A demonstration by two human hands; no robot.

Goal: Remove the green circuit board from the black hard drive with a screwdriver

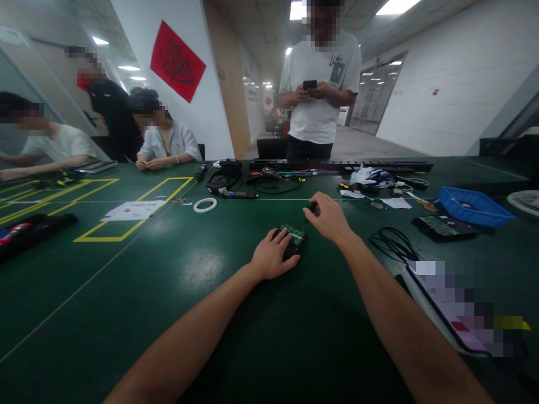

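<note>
On the green table, straight ahead, lies a small black device with a green circuit board (297, 235). My left hand (274, 255) rests over it, fingers across the board and thumb along the near edge, gripping it against the table. My right hand (328, 217) is closed around the dark handle of a screwdriver (312, 207), most of which my fingers hide. Its thin shaft points down at the board's right edge; whether the tip sits in a screw is too small to tell.
To the right are a black cable (391, 244), another circuit board (445, 226), a blue tray (475, 207) and a tablet-like screen (450, 308). A white tape ring (205, 205) lies left. Wires and tools line the back. A person (320, 84) stands opposite; several others are left.
</note>
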